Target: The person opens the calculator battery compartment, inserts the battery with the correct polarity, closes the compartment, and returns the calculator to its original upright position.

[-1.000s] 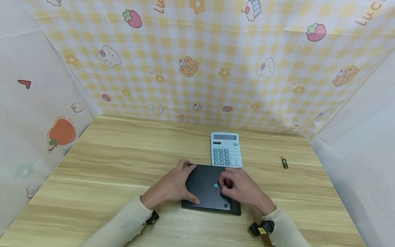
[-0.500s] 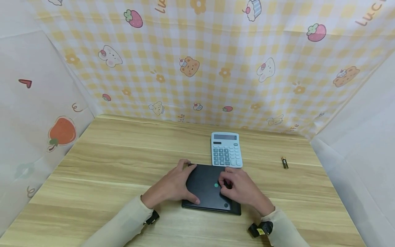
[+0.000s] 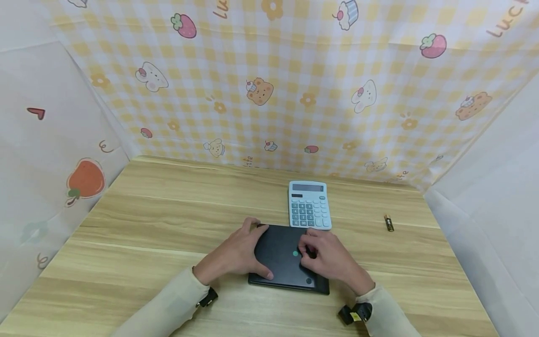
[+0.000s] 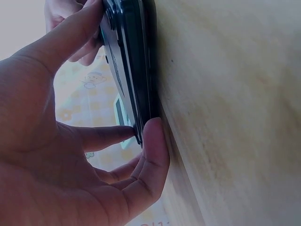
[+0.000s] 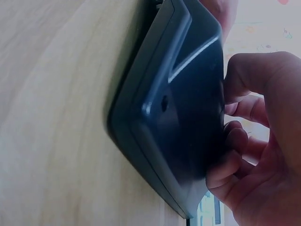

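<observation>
A flat black device (image 3: 278, 257), with a green dot and a small dark round spot on its upper face, lies on the wooden table. My left hand (image 3: 242, 250) grips its left side, thumb on the near-left corner and fingers at the far edge. The left wrist view shows a fingertip (image 4: 155, 132) curled round the edge. On the device's right part, my right hand (image 3: 324, 252) has thumb and fingers curled against the upper face. Seen from the right wrist, the fingers (image 5: 223, 169) bend at the surface; whether they pinch anything I cannot tell.
A light blue calculator (image 3: 309, 205) lies right behind the device, its near edge close to the device's far edge. Farther right on the table (image 3: 168, 210) is a small battery (image 3: 389, 223). A yellow checked cloth (image 3: 286, 93) hangs along the back.
</observation>
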Demonstrator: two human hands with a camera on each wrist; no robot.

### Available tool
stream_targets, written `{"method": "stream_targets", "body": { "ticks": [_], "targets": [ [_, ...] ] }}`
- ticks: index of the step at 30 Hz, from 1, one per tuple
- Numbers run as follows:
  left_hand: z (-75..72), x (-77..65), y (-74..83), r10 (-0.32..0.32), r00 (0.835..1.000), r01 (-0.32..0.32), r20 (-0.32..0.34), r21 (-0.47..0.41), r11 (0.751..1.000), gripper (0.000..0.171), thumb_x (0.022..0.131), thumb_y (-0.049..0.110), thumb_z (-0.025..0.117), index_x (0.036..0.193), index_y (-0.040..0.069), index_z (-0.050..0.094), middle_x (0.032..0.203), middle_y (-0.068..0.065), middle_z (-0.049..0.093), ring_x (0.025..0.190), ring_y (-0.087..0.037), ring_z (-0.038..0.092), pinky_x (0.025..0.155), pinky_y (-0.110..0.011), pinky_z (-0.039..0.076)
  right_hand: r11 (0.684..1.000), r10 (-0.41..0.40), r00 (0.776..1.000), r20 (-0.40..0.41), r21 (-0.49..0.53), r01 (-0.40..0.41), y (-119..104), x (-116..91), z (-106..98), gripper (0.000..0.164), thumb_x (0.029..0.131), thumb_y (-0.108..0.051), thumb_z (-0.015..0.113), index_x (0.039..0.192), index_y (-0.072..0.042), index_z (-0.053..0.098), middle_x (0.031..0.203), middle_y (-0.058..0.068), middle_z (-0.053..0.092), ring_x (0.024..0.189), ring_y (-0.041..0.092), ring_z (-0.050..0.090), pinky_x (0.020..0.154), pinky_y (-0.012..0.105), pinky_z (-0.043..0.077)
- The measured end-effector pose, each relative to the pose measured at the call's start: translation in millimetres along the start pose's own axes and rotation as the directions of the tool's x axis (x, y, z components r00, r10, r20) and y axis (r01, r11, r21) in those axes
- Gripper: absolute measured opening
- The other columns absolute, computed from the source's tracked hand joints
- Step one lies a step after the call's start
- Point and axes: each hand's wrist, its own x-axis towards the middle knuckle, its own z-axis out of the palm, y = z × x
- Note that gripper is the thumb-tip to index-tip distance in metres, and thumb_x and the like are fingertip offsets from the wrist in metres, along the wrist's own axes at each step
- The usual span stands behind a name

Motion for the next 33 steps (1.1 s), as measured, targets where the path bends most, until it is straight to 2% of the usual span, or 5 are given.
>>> {"method": "stream_targets", "body": {
  "ticks": [6,13,18,29,33],
  "targets": [
    [-0.2,-0.3,0.6,-0.002,1.000,0.002,0.001,0.002,1.000,0.121,0.069,0.047,0.106,0.166,0.004,0.047,0.169,-0.020,0.033,0.136,-0.041,0.055,0.111,-0.055,0.050,1.000,-0.003,1.000,-0.013,0.025,0.004,3,-4,0,0.019,0.084,-0.012,0.078,0.086,-0.026,0.067,0.086,-0.014,0.049,0.071,0.001,0.045,0.061,0.024,0.041],
    [-0.3,-1.6,2.4,-0.013,1.000,0.013,-0.001,-0.006,1.000,0.123,0.068,0.048,0.107,0.166,0.005,0.046,0.170,-0.020,0.032,0.138,-0.042,0.053,0.112,-0.056,0.049,0.995,0.014,1.000,0.008,0.101,-0.015,5,-11,-6,0.019,0.085,-0.016,0.084,0.095,-0.026,0.072,0.109,-0.010,0.051,0.072,0.002,0.048,0.064,0.024,0.047],
    [0.2,-1.7,1.5,-0.012,1.000,0.012,-0.004,-0.005,1.000,0.124,0.068,0.049,0.107,0.166,0.006,0.047,0.170,-0.020,0.032,0.138,-0.043,0.053,0.111,-0.057,0.049,0.993,0.025,0.999,0.032,0.111,-0.028,5,-16,-11,0.022,0.086,-0.023,0.088,0.101,-0.027,0.072,0.122,-0.007,0.051,0.079,0.005,0.051,0.068,0.025,0.048],
    [1.5,0.3,-2.7,0.000,1.000,0.000,-0.002,-0.003,1.000,0.122,0.069,0.047,0.106,0.167,0.006,0.046,0.169,-0.020,0.032,0.138,-0.043,0.053,0.111,-0.056,0.049,0.992,0.035,0.996,0.084,0.115,-0.044,10,-22,-15,0.029,0.090,-0.027,0.089,0.114,-0.027,0.074,0.124,-0.008,0.052,0.085,0.007,0.056,0.070,0.025,0.054],
    [0.4,-0.7,-1.8,0.004,1.000,-0.004,-0.005,-0.004,1.000,0.122,0.069,0.048,0.106,0.167,0.006,0.046,0.169,-0.020,0.032,0.138,-0.043,0.053,0.110,-0.057,0.050,0.990,0.069,0.993,0.095,0.118,-0.080,11,-22,-17,0.040,0.090,-0.029,0.090,0.126,-0.025,0.071,0.125,-0.009,0.054,0.085,0.007,0.056,0.069,0.026,0.054]
  ]
}}
